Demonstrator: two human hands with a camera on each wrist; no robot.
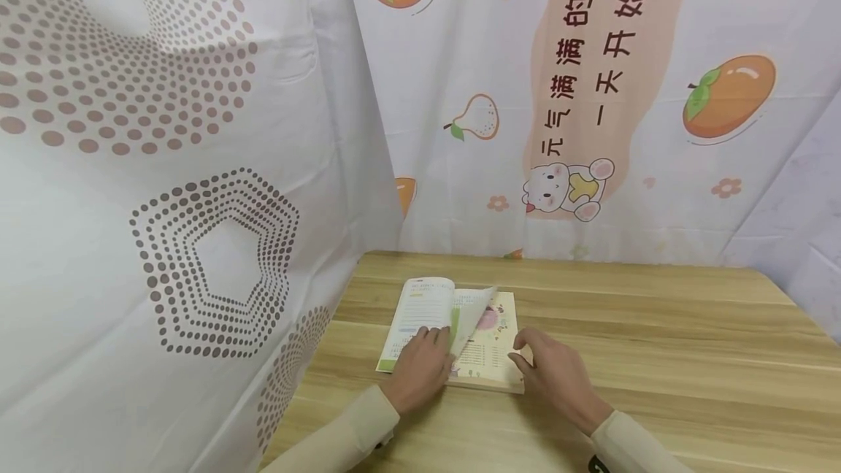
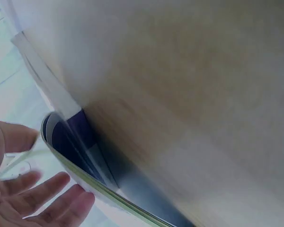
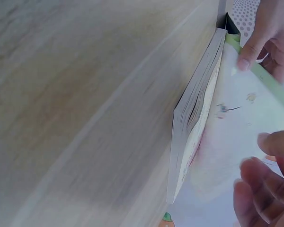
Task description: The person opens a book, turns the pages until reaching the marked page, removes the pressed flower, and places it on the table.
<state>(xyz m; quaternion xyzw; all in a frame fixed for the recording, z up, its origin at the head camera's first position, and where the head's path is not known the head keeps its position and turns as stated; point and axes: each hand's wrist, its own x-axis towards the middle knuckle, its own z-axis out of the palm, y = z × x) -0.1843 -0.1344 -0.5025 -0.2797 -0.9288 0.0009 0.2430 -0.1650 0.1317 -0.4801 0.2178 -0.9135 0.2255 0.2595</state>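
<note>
An open book [image 1: 502, 356] lies on the wooden table, and one of its leaves [image 1: 468, 318] stands raised and curving between the two sides. My left hand [image 1: 420, 367] rests on the lower part of the left-hand pages, its thumb near the foot of the raised leaf. In the left wrist view the fingers of that hand [image 2: 42, 194] are spread along the bent pages. By the book's right edge is my right hand [image 1: 558, 374], thumb and forefinger apart with nothing between them. The right wrist view shows the book's page block [image 3: 199, 109] beside this hand [image 3: 270, 184].
The wood-grain table [image 1: 657, 356] extends to the right of the book. Behind it hangs a white curtain [image 1: 453, 188] with fruit pictures and writing. Another curtain [image 1: 217, 122], patterned with brown dots, hangs close on the left.
</note>
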